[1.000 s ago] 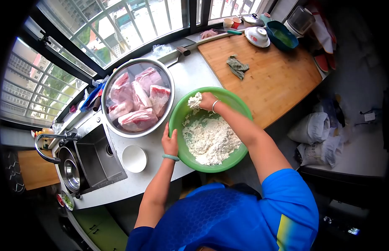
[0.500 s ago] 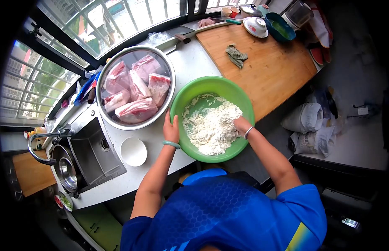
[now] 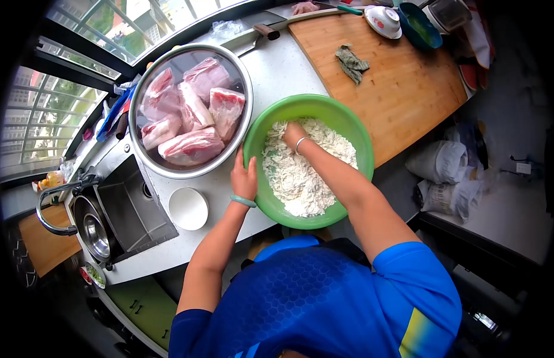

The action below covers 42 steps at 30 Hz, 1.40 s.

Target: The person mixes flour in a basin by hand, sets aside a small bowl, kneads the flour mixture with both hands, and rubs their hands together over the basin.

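Observation:
A green plastic basin (image 3: 353, 122) at the counter's front edge holds a shaggy, crumbly flour mixture (image 3: 313, 190). My left hand (image 3: 244, 179), with a jade-green bangle at the wrist, grips the basin's left side, fingers along the outer wall and thumb by the rim. Inside the basin, at the far left part of the mixture, my right hand (image 3: 295, 135) is curled down into the flour. Its fingertips are buried, and a silver bangle circles the wrist.
Left of the basin stands a large steel bowl (image 3: 251, 108) with pieces of raw meat (image 3: 192, 145). A white bowl (image 3: 188, 209) sits between it and the sink (image 3: 137, 206). A wooden board (image 3: 402, 89) carries a crumpled cloth (image 3: 351, 63). A cleaver (image 3: 266, 32) lies behind.
My right hand has moved from the right side of the basin to its far left, through the flour mixture. My left hand stays on the basin's side. The view has shifted slightly.

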Each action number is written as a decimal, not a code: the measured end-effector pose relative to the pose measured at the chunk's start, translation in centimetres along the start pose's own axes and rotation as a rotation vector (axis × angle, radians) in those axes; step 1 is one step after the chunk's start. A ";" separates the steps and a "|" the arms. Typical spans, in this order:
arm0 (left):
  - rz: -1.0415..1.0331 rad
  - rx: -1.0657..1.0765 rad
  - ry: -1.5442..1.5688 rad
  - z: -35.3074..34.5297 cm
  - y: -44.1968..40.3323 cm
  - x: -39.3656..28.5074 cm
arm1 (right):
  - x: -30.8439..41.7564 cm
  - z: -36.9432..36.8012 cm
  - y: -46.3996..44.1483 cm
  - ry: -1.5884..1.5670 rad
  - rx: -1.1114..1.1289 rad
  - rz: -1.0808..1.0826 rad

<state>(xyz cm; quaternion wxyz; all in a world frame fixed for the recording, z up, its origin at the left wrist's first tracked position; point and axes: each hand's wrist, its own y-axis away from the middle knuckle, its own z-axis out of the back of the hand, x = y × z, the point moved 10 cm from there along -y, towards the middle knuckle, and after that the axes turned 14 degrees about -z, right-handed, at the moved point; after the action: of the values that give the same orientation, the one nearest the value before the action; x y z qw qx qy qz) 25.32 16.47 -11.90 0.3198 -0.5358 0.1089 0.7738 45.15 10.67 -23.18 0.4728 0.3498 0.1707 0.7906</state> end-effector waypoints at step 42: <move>0.007 -0.033 -0.128 -0.1 0.7 0.5 | -12.1 7.8 8.5 0.223 -0.233 -0.021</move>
<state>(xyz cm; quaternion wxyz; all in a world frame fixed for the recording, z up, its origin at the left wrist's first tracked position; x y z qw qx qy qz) 24.84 16.08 -12.47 0.3148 -0.4901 0.0774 0.8091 49.14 -4.46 -17.36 0.4965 0.2005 0.1328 0.8340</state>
